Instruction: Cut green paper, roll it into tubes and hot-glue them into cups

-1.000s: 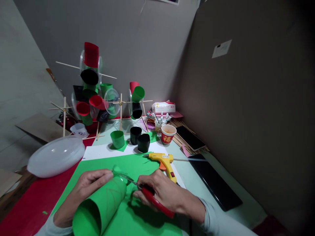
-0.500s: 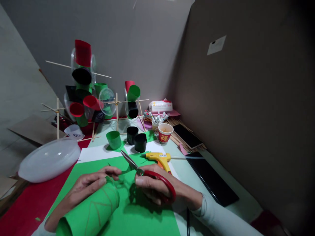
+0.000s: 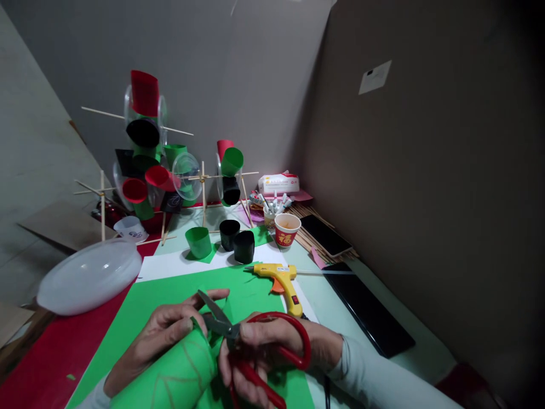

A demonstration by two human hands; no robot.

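Observation:
Rolled green paper (image 3: 179, 369) with brown pencil lines lies under my left hand (image 3: 164, 329), whose thumb and fingers grip its far edge. My right hand (image 3: 272, 352) holds red-handled scissors (image 3: 227, 329) with the fingers in the loops. The scissor blades stand apart, right at the edge of the rolled paper beside my left fingertips. A thin bit of green paper shows behind the blades; how it joins the roll is hidden. Beneath both hands lies a flat green sheet (image 3: 170, 289).
A yellow glue gun (image 3: 276, 271) lies beyond my right hand. Behind it stand a green paper ring (image 3: 198, 243), two black paper rings (image 3: 244, 247) and a red paper cup (image 3: 286, 230). A stick frame with paper wheels (image 3: 145, 133) rises at the back left; a black tablet-like slab (image 3: 368, 309) lies right.
The scissors have opened and come left and down to the edge of the green roll. My left hand and the roll have shifted slightly to the right.

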